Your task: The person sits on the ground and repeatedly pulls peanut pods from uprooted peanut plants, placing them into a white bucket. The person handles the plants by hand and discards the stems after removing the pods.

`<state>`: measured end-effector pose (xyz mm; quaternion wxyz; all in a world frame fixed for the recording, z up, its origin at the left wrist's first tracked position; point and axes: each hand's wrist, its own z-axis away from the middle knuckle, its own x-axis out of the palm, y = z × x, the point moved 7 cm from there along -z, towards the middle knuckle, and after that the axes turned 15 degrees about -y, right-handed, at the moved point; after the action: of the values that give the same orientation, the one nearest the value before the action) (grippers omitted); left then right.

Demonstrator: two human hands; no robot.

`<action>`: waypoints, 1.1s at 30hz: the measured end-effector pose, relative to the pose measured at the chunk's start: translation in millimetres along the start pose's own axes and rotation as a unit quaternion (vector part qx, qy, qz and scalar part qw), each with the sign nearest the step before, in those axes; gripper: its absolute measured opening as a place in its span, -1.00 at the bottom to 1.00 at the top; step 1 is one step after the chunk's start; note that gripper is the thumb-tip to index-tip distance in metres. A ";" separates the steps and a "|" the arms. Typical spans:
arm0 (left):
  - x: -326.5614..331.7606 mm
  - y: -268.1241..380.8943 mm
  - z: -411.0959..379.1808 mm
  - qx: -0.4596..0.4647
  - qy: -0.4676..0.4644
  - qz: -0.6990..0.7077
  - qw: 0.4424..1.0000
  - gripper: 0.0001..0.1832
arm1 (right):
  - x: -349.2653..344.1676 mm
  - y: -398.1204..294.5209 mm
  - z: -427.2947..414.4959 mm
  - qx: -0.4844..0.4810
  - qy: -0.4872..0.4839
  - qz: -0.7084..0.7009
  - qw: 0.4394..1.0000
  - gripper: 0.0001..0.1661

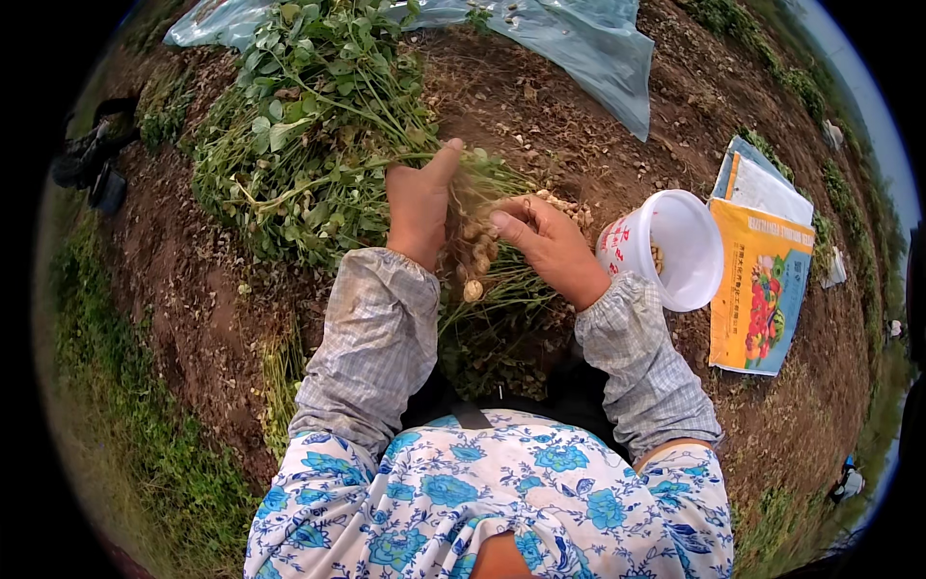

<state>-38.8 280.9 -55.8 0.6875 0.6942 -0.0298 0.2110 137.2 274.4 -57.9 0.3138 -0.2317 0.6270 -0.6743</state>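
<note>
My left hand (pixel 423 199) grips the stems of a peanut plant (pixel 463 192), whose roots hang towards me. Clustered on those roots are several peanut pods (pixel 476 257), one pale pod dangling lowest. My right hand (pixel 550 242) is at the right side of the roots, thumb and fingers bent close around part of them; what lies between the fingertips is partly hidden. Just right of that hand, a white plastic bucket (pixel 691 250) with red writing leans with its mouth towards me. Some peanuts (pixel 656 257) show inside it.
Left and ahead lies a big heap of leafy peanut plants (pixel 304 159). More pods (pixel 568 206) lie beyond my right hand. Blue plastic sheeting (pixel 579 51) covers soil at the top. A printed fertilizer bag (pixel 759 282) is right of the bucket. Dark equipment (pixel 98 155) stands far left.
</note>
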 end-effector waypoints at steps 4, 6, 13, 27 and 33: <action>7.7 -6.3 4.8 -0.003 0.001 -0.027 1.000 -0.73 | 8.0 6.2 -6.2 0.000 -0.006 0.162 0.987 -0.45; 6.9 -6.8 5.6 -0.001 0.006 -0.040 0.999 -0.70 | 10.4 -9.0 1.0 -0.049 0.041 0.223 0.973 -0.47; 4.9 -1.7 6.3 0.016 0.029 -0.052 0.998 -0.71 | 24.3 -18.6 4.1 -0.018 0.032 0.295 0.955 -0.50; -9.2 23.0 0.7 0.116 0.045 -0.215 0.969 -0.79 | -16.2 -13.3 13.1 0.053 0.012 0.219 0.974 -0.63; -30.3 18.5 -9.6 0.043 -0.008 0.022 0.999 -0.78 | -170.2 -0.5 76.4 0.141 0.198 0.330 0.912 -0.66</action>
<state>-74.9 281.6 -48.8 0.6521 0.7239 -0.0416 0.2213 309.5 342.5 -35.5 0.4167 0.1733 0.6159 -0.6458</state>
